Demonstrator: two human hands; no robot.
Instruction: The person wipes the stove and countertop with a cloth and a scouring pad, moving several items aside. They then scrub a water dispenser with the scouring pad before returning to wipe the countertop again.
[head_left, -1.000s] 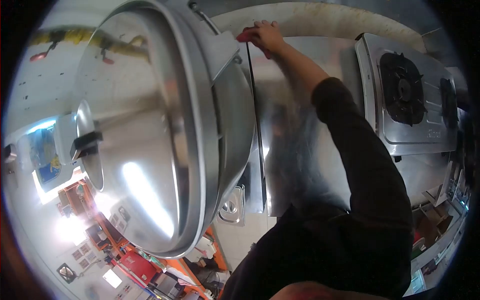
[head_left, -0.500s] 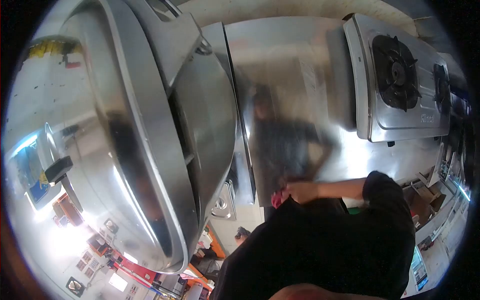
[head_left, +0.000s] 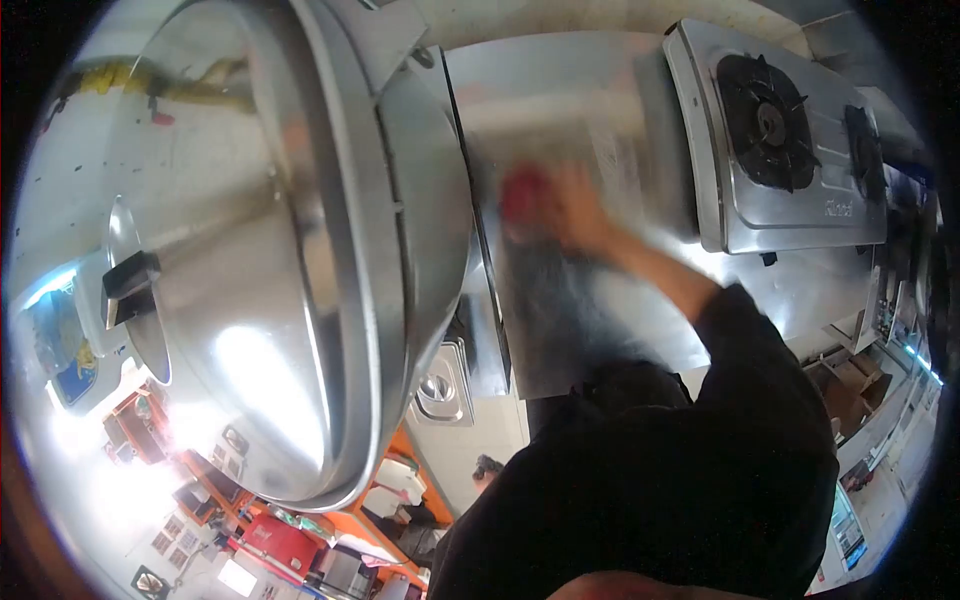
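My right hand [head_left: 580, 212], blurred by motion, is out over the steel worktop [head_left: 560, 90] with a red cloth [head_left: 527, 200] under and beside its fingers. The cloth looks bunched and pressed to the metal; its exact shape is smeared. At my left side, a small patch of skin that may be my left hand [head_left: 483, 483] shows against the floor. A dark grey bundle [head_left: 488, 465] lies against it. The fingers there cannot be made out.
A large domed steel lid with a black handle [head_left: 130, 287] fills the left. A two-burner gas stove [head_left: 790, 215] stands on the worktop's right. Below left is a rectangular steel pan lid [head_left: 443, 392]. Farther off stands a red box [head_left: 280, 545].
My right hand has swept the red cloth from the worktop's near edge forward across the metal, and the arm has stretched out. The view has shifted slightly.
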